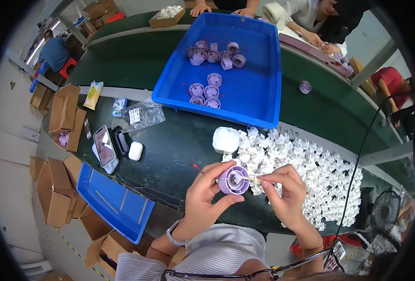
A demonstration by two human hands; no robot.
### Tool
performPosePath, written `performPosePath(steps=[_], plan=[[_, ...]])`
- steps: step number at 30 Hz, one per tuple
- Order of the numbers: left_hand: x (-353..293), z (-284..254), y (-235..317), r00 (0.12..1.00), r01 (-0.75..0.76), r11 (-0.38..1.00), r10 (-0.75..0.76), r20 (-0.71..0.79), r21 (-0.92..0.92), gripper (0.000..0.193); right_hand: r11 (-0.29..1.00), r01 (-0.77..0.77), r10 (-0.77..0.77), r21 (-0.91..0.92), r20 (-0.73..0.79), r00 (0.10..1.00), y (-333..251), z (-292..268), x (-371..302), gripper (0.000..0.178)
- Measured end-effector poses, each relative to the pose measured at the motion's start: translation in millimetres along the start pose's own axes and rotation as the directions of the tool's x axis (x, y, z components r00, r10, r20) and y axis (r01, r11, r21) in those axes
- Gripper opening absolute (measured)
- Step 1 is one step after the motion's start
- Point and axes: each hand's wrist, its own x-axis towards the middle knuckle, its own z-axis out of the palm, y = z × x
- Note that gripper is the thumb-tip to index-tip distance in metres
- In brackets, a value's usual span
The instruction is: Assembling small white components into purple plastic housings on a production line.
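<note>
A lilac, round plastic housing with a ribbed open face [229, 185] sits in the left hand [205, 199], its fingers and thumb curled around the sides and the opening turned up. The right hand [288, 196], just beside it, pinches a thin, pale stick [253, 179] whose far end reaches the housing's centre; whether it touches bottom is too small to tell. A slip of that pinch could knock the small inner parts or smear the whitish matter there. A thin, red-tipped wire [197, 167] pokes out beyond the left fingers and might snag or bend if the grip shifts. Just beyond and right of the right hand spreads a heap of small, white, folded-looking pieces [310, 180]; a sweeping wrist could scatter them. Farther ahead of both hands, a large, blue, rectangular plastic tray [245, 105] holds similar lilac housings [212, 92].
</note>
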Motion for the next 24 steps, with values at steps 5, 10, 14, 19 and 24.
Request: performPosePath(steps=[5,10,14,19,24], plan=[[-1,0,2,0.999,0.029,0.999,-0.029,0.014,-0.029,0.060,0.996,0.059,-0.056,-0.064,0.044,0.997,-5,-5,0,0.015],[-1,1,3,0.999,0.039,0.998,-0.038,0.024,-0.049,0.060,0.999,0.026,-0.023,-0.024,0.099,0.995,-8,-6,-1,0.014],[-2,1,1,0.999,0.027,0.998,-0.026,0.028,-0.052,0.060,0.953,-0.151,0.117,0.261,0.138,0.983,6,-6,-2,0.007],[-3,0,-3,0.999,0.032,0.998,-0.031,0.028,-0.053,0.060,0.885,-0.335,0.313,0.323,0.118,0.942,15,-20,4,0.007],[-1,-1,-3,0.998,0.065,0.997,-0.064,0.020,-0.039,0.060,0.897,-0.342,0.348,0.279,0.027,0.937,42,-30,5,0.014]])
